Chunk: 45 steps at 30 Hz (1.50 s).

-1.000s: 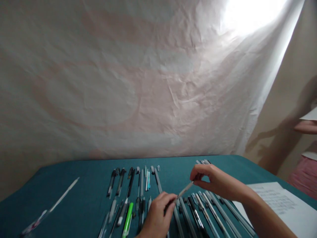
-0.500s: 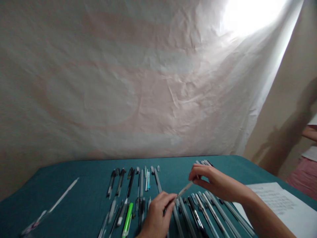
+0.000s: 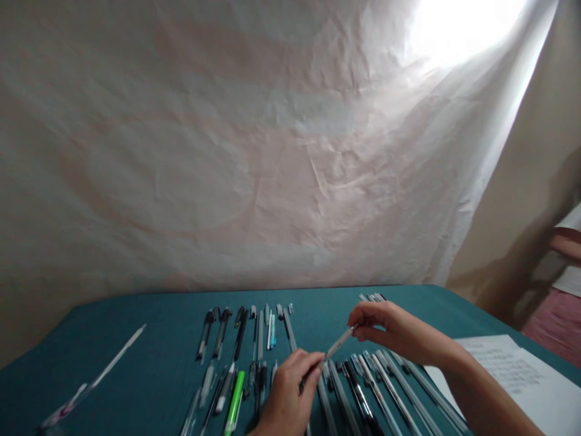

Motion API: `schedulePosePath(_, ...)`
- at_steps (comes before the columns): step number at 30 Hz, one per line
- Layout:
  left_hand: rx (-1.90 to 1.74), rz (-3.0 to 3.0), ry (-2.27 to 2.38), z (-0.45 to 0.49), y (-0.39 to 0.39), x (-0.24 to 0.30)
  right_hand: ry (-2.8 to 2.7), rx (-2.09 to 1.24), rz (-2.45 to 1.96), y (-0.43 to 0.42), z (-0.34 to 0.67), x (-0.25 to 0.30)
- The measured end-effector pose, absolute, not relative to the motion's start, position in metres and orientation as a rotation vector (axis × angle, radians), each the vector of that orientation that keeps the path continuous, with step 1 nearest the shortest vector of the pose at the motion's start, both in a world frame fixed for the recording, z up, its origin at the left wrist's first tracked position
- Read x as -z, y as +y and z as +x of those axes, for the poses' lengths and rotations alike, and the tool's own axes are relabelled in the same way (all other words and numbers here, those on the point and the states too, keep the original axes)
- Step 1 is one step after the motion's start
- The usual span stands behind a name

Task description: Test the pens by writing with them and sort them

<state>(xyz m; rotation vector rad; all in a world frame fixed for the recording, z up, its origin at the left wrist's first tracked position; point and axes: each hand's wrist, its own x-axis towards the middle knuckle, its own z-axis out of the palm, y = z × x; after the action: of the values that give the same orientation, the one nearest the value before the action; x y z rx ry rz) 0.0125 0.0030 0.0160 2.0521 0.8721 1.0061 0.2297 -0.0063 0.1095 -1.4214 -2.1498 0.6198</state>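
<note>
Between my two hands is a slim, pale pen (image 3: 339,344), slanting up to the right above the table. My left hand (image 3: 291,387) pinches its lower end between thumb and fingers. At the upper end, my right hand (image 3: 387,326) has its fingertips closed on the pen; the exact tip is hidden by them. Below the hands lies a row of clear-barrelled pens (image 3: 385,390), among them a black pen (image 3: 361,393). Left of my left hand is a bright green pen (image 3: 235,402), with several other pens around it.
Several dark pens (image 3: 221,333) and a light blue pen (image 3: 273,332) lie farther back on the green cloth (image 3: 149,375). A long white stick-like item (image 3: 118,357) rests at left. Printed sheets (image 3: 508,369) lie at right. Another person (image 3: 560,303) stands beyond the table's right side.
My right hand has shifted very slightly right, still at the pen's upper end. My left hand has stayed almost still. The person at right has moved slightly.
</note>
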Motion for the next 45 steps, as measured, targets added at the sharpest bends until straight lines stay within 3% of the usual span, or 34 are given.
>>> schedulePosePath(13, -1.041, 2.05, 0.865, 0.0128, 0.0048, -0.0115, -2.139, -0.654, -1.493, -0.0057, 0.2292, -0.1096)
schedulePosePath(28, -1.042, 2.032, 0.879, 0.0127, 0.0034, -0.0155, -2.231, -0.452, -1.458, -0.0064, 0.2276, -0.1117)
schedulePosePath(45, -0.957, 2.042, 0.802, 0.0133, 0.0035, -0.0094, -2.174, -0.571, -1.404, -0.0071, 0.2332, -0.1139)
